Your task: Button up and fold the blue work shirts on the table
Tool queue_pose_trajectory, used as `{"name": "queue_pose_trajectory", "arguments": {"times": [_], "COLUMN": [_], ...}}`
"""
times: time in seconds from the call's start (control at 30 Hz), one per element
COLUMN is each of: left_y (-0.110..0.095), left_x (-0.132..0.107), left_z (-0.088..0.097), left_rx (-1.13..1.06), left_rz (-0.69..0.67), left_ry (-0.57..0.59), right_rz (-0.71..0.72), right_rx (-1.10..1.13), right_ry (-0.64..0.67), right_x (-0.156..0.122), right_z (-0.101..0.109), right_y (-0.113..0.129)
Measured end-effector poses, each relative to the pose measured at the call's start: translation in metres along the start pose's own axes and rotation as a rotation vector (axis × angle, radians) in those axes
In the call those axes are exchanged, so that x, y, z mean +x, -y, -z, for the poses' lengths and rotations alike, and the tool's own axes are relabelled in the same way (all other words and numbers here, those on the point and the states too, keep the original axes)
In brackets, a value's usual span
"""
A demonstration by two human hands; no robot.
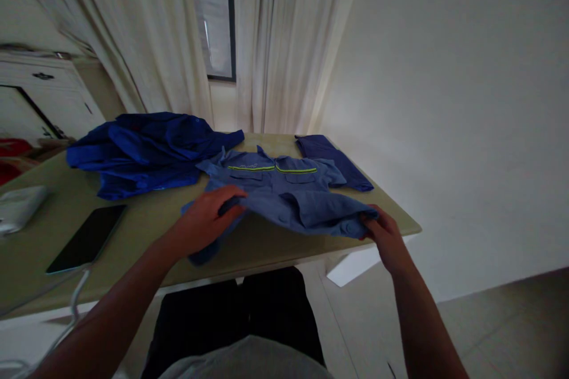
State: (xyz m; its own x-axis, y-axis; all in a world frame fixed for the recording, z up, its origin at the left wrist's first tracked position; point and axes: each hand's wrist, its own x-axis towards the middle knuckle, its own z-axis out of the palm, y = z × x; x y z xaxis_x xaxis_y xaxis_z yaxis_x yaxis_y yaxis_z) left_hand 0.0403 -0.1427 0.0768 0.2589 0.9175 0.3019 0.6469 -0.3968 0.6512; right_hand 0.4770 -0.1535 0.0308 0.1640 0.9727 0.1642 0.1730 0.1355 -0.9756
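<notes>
A blue work shirt (284, 189) with a yellow-green stripe across the chest lies on the table (146, 225), its lower part folded up toward the collar. My left hand (208, 216) grips the folded hem at the shirt's left side. My right hand (384, 231) pinches the folded edge at the shirt's right side, near the table's right edge. Both hands are closed on the fabric.
A heap of darker blue clothing (142, 151) lies at the back left. A folded dark blue garment (333, 160) sits at the back right. A dark phone (86, 237) with a white cable and a white object (18, 207) are on the left. Curtains hang behind.
</notes>
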Motion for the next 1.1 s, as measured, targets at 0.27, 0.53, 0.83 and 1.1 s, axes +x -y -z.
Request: {"name": "queue_pose_trajectory", "arguments": {"times": [0.27,0.53,0.83,1.1], "left_y": [0.047,0.120,0.127,0.102], "left_x": [-0.016,0.063,0.026,0.069], "left_z": [-0.038,-0.083,-0.106,-0.078], "left_rx": [-0.129,0.356,0.587,0.599], "left_rz": [0.026,-0.002,0.120,0.130], "left_ry": [0.443,0.015,0.187,0.232], "right_rz": [0.014,0.401,0.310,0.187], "right_rx": [-0.390,-0.514,-0.769,-0.957], "right_ry": [0.429,0.435,0.192,0.127], "right_x": [-0.006,0.088,0.210,0.246], "right_z": [0.017,-0.108,-0.223,-0.246], "right_y": [-0.013,-0.031,-0.065,-0.081]}}
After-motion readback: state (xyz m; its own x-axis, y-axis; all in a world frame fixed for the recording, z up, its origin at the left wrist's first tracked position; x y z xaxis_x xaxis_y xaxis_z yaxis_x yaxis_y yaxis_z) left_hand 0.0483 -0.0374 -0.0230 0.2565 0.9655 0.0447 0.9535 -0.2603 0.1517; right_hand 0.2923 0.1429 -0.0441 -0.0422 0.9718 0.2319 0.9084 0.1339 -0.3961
